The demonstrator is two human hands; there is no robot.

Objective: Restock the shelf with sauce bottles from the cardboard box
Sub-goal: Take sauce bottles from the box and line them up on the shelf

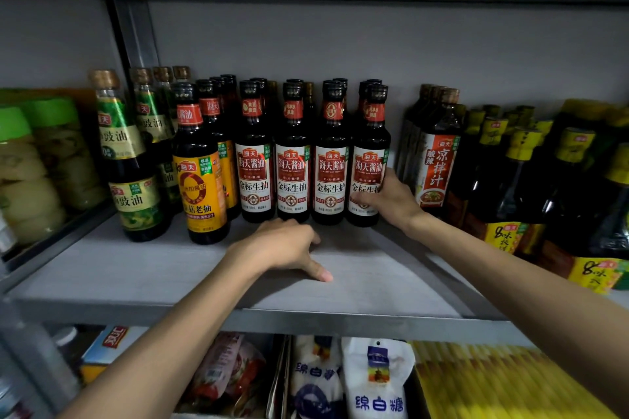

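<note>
Several dark soy sauce bottles with white and red labels stand in rows at the back of the grey shelf (374, 269). My right hand (391, 197) grips the rightmost front bottle (369, 146) low on its label, the bottle standing upright on the shelf. My left hand (289, 245) rests on the shelf board just in front of the middle bottles (292, 160), fingers curled loosely and thumb stretched out, holding nothing. The cardboard box is out of sight.
Yellow-labelled (200, 187) and green-labelled bottles (136, 197) stand to the left, with green-lidded jars (30, 163) beyond the upright post. Tall dark bottles (435, 163) and yellow-capped bottles (517, 187) crowd the right. Bags of sugar (374, 381) and packets lie on the shelf below.
</note>
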